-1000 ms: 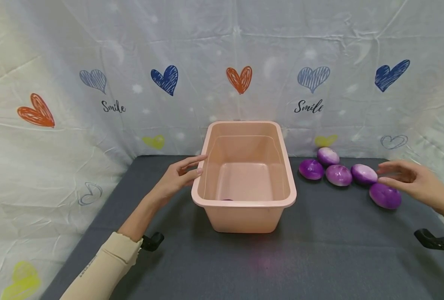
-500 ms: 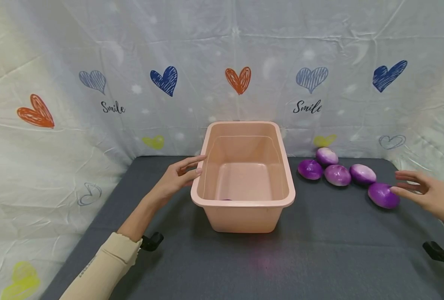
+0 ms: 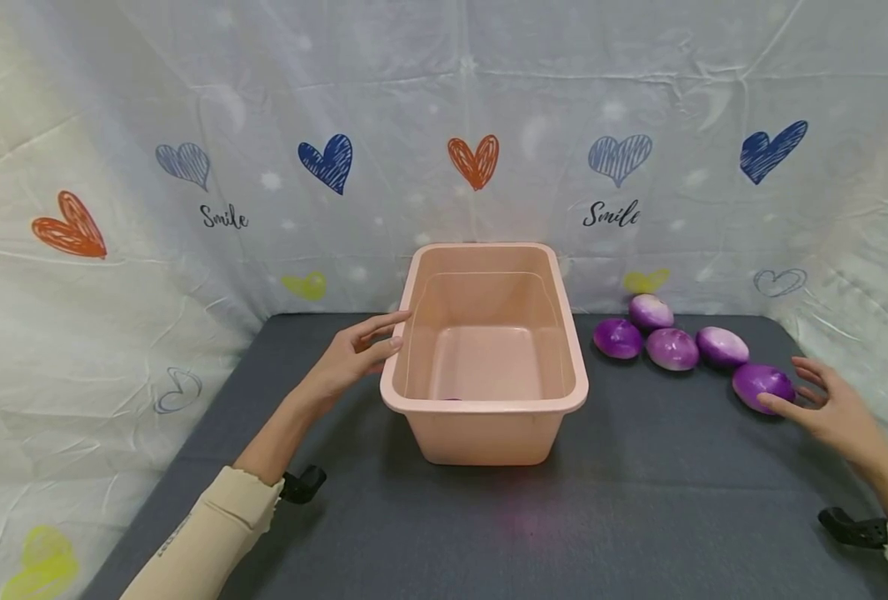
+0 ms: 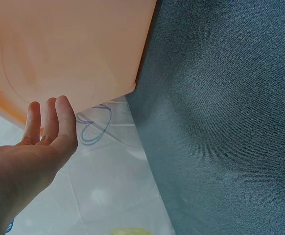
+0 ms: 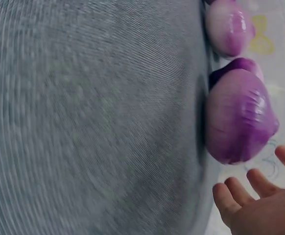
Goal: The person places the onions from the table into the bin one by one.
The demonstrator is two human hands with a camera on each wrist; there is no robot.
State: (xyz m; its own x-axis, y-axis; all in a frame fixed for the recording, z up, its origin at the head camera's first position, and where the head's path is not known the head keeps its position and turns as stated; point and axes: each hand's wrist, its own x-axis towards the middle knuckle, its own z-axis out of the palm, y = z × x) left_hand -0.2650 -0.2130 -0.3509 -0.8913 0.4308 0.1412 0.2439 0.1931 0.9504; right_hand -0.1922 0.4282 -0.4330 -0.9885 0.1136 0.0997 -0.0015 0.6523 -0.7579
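Right hand (image 3: 834, 408) beside onion (image 3: 762, 384)

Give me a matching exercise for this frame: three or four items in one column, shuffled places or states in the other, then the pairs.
1. left hand
2. right hand
3. rectangular pink plastic tub
4. round purple-and-white onions

A. fingers open beside the nearest onion
B. clustered on the dark cloth, right of the tub
C. fingers resting at the tub's left rim
D. centre of the table

Pairs: 1-C, 2-A, 3-D, 4-B
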